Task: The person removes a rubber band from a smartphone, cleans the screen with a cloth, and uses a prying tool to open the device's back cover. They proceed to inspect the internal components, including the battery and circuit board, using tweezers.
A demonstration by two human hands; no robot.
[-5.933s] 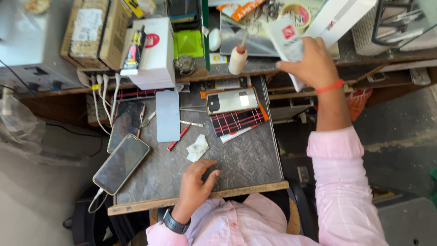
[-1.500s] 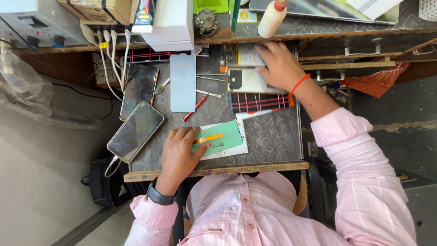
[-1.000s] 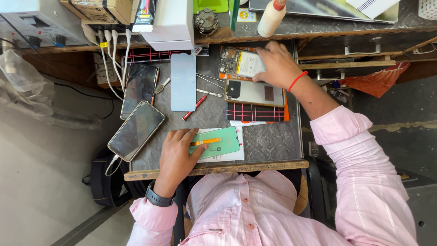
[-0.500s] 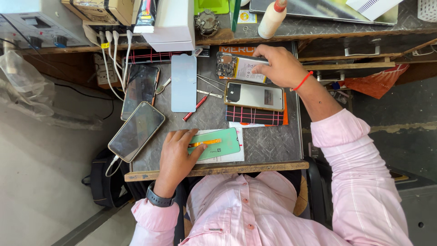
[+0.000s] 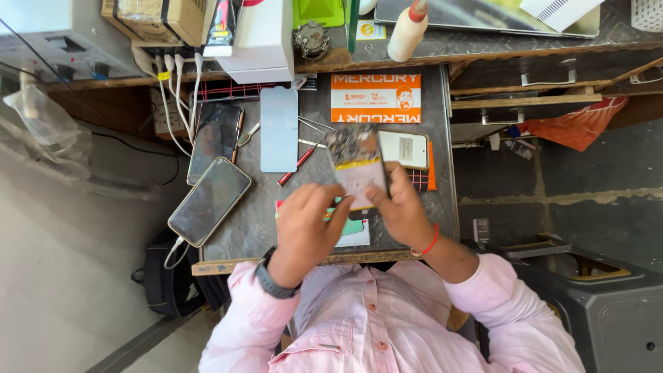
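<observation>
Both hands are holding an opened phone with its back cover off, showing a pale battery and blurred circuit parts (image 5: 358,169), above the near half of the grey metal desk (image 5: 442,200). The left hand (image 5: 309,224) is gripping the phone's near left edge with fingers curled around it; the right hand (image 5: 400,214), with a red band at the wrist, is clasping the near right edge. Just beyond the right hand, a white rectangular phone-shaped part (image 5: 404,148) is lying near the desk's right edge. A pale blue-grey glass panel (image 5: 279,129) is lying toward the far left, with a red-handled tool (image 5: 295,166) beside it. Two dark-screened phones (image 5: 210,179) are resting at the left edge, cabled.
</observation>
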